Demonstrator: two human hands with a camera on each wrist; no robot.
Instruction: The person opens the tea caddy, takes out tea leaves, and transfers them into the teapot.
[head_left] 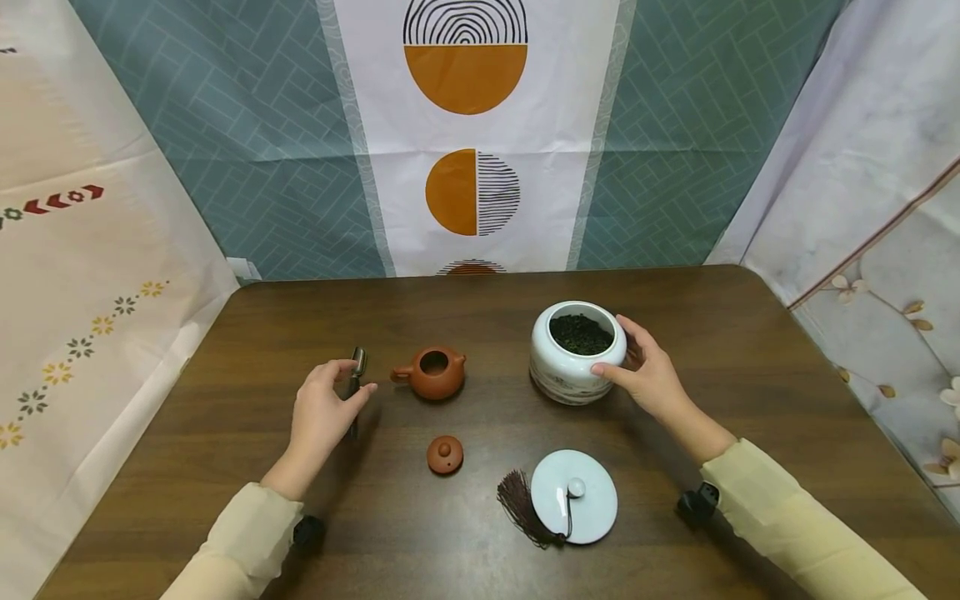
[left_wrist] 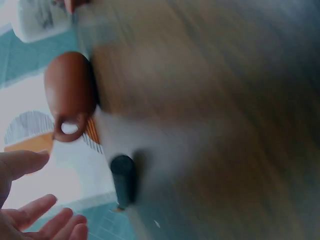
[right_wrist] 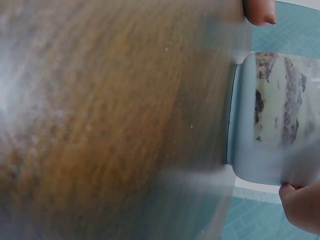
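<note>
Over a small scoop (head_left: 360, 361) with a metal head and dark handle (left_wrist: 125, 182) hovers my left hand (head_left: 322, 408). Its thumb and fingers are spread with a gap between them in the left wrist view. At the right, my right hand (head_left: 651, 375) reaches round a white lidless jar (head_left: 573, 383) of dark tea leaves (head_left: 581, 333). Fingers (right_wrist: 300, 207) touch one side of the jar, while the thumb (right_wrist: 260, 11) shows apart from it in the right wrist view. A brown clay teapot (head_left: 438, 379), lidless, stands between the hands.
The teapot lid (head_left: 445, 455) lies in front of the teapot. Nearer the right arm is the white jar lid (head_left: 588, 496), its dark tassel (head_left: 525, 508) spread to the left. Patterned cloths (head_left: 660, 167) hang behind the wooden table (head_left: 337, 542) and at both sides.
</note>
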